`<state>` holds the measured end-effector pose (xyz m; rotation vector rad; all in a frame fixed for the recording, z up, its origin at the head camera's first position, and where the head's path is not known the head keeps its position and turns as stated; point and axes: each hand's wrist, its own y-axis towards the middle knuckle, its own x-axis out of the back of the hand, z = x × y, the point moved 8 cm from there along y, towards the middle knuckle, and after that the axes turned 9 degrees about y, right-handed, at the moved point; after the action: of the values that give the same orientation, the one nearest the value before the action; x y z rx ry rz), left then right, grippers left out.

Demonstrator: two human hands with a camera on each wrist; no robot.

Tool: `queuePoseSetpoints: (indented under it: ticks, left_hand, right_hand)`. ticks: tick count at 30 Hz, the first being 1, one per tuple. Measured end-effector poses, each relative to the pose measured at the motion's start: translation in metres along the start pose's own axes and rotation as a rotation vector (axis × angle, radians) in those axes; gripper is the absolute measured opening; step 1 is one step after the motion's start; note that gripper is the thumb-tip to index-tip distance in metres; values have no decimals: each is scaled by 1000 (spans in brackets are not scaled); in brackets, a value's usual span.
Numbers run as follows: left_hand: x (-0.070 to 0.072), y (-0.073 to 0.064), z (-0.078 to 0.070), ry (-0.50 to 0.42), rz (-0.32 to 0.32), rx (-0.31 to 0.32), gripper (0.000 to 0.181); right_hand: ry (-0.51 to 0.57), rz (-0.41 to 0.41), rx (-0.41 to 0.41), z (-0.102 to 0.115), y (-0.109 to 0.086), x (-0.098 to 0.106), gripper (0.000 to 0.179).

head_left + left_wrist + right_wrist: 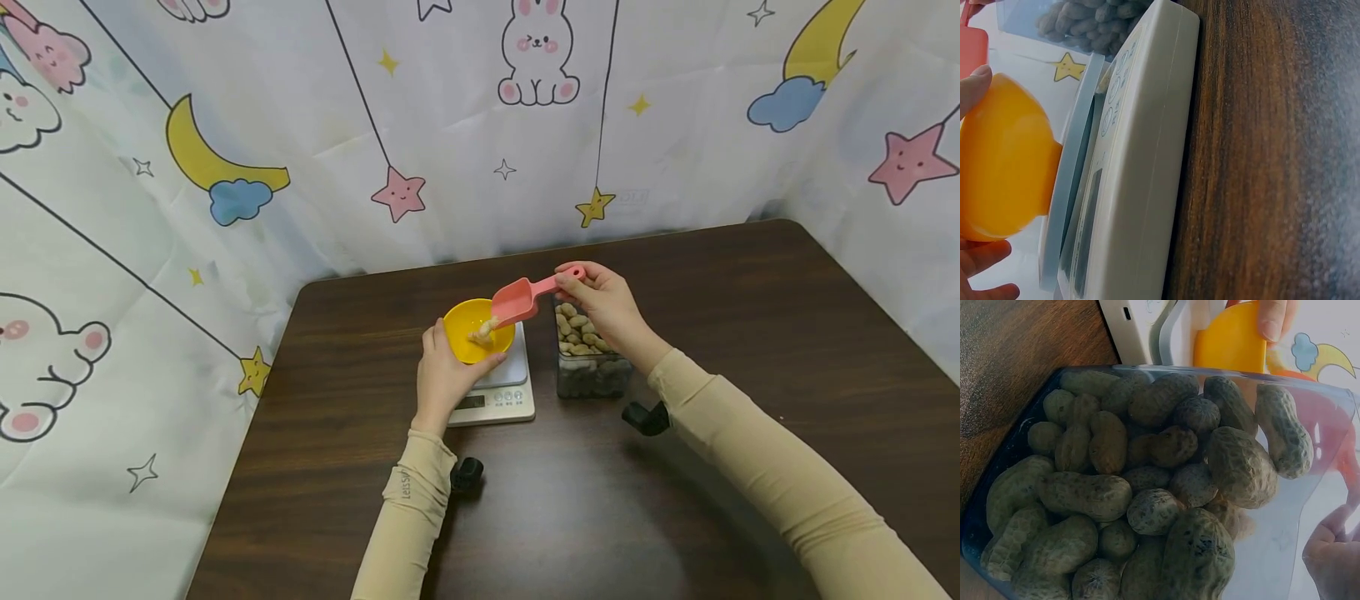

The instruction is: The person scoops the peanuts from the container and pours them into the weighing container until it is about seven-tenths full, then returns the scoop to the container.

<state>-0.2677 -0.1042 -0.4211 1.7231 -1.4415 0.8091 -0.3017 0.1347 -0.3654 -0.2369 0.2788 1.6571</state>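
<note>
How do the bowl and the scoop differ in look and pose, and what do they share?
The bowl is yellow and round; the scoop is pink, with a handle. The bowl stands on the scale; the scoop is held up at the bowl's rim. The left hand holds the bowl; the right hand grips the scoop's handle. Each is in one hand.
</note>
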Motion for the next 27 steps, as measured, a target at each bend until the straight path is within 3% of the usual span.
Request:
queuePoseSetpoints:
  ticks: [15,27]
  left_hand:
    - [0,-1,0,6,42,29,116]
    - [17,4,-19,36,-21,-58,113]
  right_hand:
    - [-23,-10,1,0,0,2,24]
    - [75,-53,26,13,-2,5,30]
